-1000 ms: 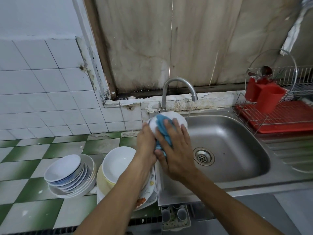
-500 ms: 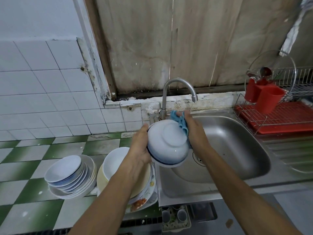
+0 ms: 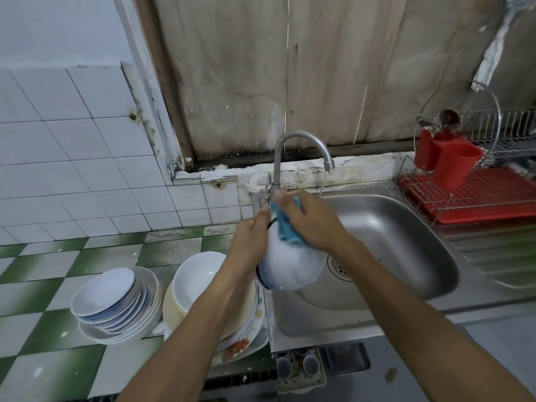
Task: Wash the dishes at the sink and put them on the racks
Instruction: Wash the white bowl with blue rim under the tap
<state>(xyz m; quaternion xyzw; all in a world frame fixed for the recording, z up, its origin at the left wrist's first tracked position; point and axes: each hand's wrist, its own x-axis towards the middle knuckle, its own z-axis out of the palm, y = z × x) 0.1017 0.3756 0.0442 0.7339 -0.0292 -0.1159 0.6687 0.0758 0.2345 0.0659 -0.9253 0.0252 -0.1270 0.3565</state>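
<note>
Of the person, only two arms and hands show. The left forearm (image 3: 188, 338) is bare from the wrist down to the frame's bottom edge, lean and smooth, widening toward the elbow end. The right forearm (image 3: 420, 329) is likewise bare along all of its visible length, and looks broadest near the lower right corner. The left hand (image 3: 249, 242) is bare, with its back and thumb side showing. The right hand (image 3: 316, 224) is bare too; its back shows, the knuckles faintly ridged. Its fingers (image 3: 282, 200) are blurred, so nails and finer marks cannot be told.
</note>
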